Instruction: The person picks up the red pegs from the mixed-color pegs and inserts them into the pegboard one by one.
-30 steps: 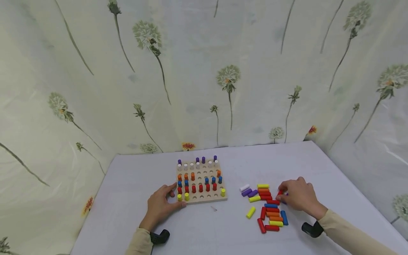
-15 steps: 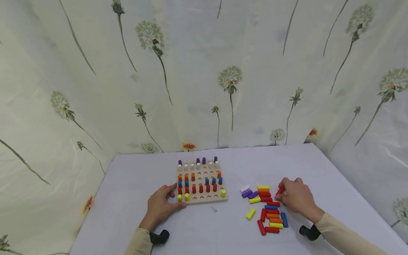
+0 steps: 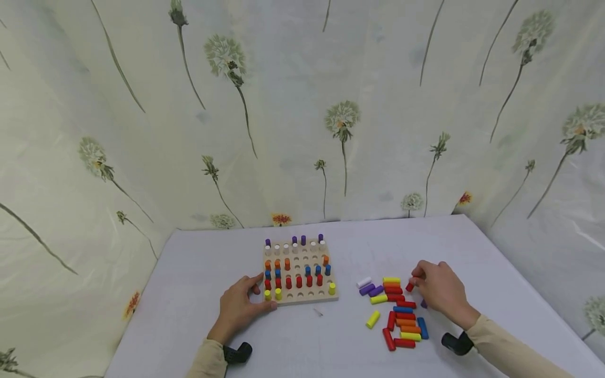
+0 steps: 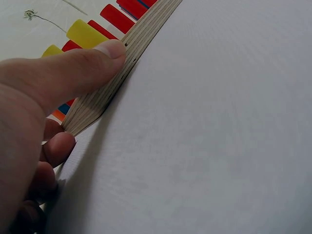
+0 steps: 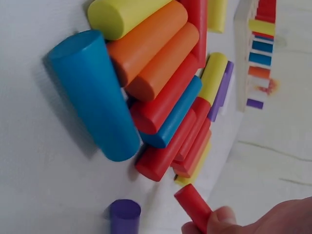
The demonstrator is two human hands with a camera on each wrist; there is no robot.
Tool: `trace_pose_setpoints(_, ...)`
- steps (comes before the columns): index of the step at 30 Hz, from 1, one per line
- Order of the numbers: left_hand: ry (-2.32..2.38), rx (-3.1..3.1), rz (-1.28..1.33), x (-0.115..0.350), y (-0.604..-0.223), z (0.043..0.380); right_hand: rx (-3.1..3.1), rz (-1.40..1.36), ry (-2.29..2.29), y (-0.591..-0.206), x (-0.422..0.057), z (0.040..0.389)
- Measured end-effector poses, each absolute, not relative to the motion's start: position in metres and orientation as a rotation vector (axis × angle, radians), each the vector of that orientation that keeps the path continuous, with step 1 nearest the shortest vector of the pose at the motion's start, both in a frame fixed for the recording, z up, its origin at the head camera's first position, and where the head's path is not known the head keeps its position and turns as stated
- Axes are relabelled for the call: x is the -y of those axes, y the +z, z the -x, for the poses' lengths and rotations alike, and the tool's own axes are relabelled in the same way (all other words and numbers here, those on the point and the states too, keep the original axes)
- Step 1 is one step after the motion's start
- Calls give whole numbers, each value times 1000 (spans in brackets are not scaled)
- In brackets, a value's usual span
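Note:
My right hand (image 3: 439, 287) pinches a red peg (image 5: 194, 204) between thumb and fingertips, at the far right of the loose pegs. A purple peg (image 5: 125, 217) lies close by, partly hidden by this hand in the head view. My left hand (image 3: 240, 305) grips the near left corner of a wooden pegboard (image 3: 302, 300), its thumb on the front edge (image 4: 127, 63) and fingers at the left side. Upright in the board are rows of yellow, red, blue, orange, white and purple pegs, with bare holes among them.
Loose pegs lie to the right of the board, among them an orange peg (image 3: 410, 329), a blue peg (image 3: 423, 328), a white peg (image 3: 364, 282) and a lone yellow peg (image 3: 373, 319). A small sliver (image 3: 318, 312) lies before the board. A flowered curtain (image 3: 302, 115) hangs behind the table.
My right hand has lifted the red peg from among the loose pegs and tilted it, shifting slightly left. The purple peg beside it shows again. My left hand stays on the pegboard.

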State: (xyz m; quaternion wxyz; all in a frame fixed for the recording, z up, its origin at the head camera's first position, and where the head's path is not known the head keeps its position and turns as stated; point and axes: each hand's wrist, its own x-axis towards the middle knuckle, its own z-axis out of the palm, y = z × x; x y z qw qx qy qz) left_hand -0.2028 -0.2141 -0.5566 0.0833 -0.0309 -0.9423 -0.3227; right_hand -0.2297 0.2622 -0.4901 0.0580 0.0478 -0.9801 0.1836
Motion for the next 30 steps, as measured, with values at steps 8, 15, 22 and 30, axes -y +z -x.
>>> trace_pose_setpoints(8,-962,2818,76,215,-557,202,2844,-187,568,-491,-244,230)
trace_pose_setpoints(15,-962,2813,87,214,-556,202,2720,-256,573,-488,-235,236)
trace_pose_setpoints(22,-943,2828,84,214,-557,203,2625,-332,654,-484,-224,242)
trace_pose_setpoints(30,-938,2825,89,215,-560,204,2632,-367,812,-482,-202,246)
